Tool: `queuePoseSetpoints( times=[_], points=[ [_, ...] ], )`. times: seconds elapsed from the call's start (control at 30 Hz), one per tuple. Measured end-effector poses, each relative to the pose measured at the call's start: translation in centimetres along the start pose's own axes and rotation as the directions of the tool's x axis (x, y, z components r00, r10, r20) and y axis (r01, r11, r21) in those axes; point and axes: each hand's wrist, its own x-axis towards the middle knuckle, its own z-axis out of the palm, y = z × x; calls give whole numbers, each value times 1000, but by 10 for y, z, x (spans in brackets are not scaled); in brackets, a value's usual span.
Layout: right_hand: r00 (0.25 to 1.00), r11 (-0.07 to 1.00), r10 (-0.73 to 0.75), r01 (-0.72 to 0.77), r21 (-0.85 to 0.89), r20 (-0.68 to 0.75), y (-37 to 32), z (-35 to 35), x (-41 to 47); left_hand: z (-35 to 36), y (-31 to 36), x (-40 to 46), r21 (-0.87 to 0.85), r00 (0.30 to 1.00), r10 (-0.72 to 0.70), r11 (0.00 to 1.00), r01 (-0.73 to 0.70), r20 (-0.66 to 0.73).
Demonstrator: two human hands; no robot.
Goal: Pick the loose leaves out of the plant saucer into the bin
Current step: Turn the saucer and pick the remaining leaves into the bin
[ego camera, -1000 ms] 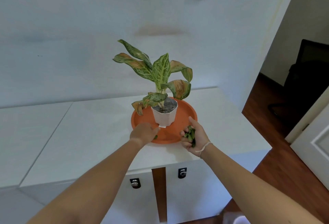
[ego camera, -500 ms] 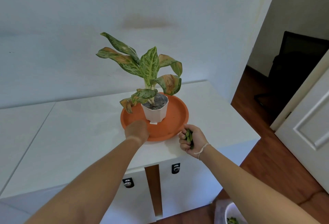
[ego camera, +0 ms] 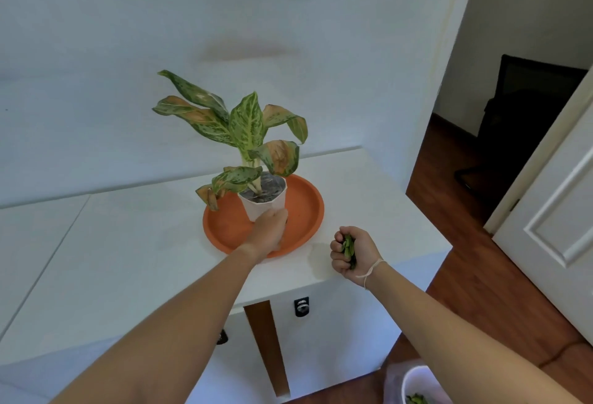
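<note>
Right hand [ego camera: 353, 254] has drawn off the saucer [ego camera: 308, 208], fisted on limp, light leaves [ego camera: 348, 246]; left hand [ego camera: 269, 232], centre frame, grip unclear.

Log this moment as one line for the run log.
left hand: in saucer by pot | right hand: fist on leaves, over counter | bin: floor, lower right, leaves inside

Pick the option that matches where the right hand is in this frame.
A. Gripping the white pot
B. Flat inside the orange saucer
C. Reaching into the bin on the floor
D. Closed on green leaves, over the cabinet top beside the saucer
D: the right hand is a fist around green leaves, clear of the orange saucer, while the left hand sits by the white pot.
</note>
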Motion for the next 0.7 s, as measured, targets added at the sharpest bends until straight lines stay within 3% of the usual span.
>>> queuePoseSetpoints(
  times=[0.1, 0.2, 0.47, 0.7],
  points=[
    [1000, 999, -20, 21, 34, -20, -13, -17, -7, 36, 13, -2, -417, 983, -117, 893, 168, 143],
    [997, 997, -52, 55, 59, -56, -32, -44, -19, 81, 27, -5, -575, 959, -107, 781, 245, 263],
    [965, 968, -154, 190, 164, -211, -86, -160, -73, 227, 55, -22, -539, 882, -137, 747, 391, 450],
    [946, 935, -133, 219, 280, -296, -100, -256, -112, 327, 52, -31, -448, 795, -209, 731, 514, 570]
  ],
)
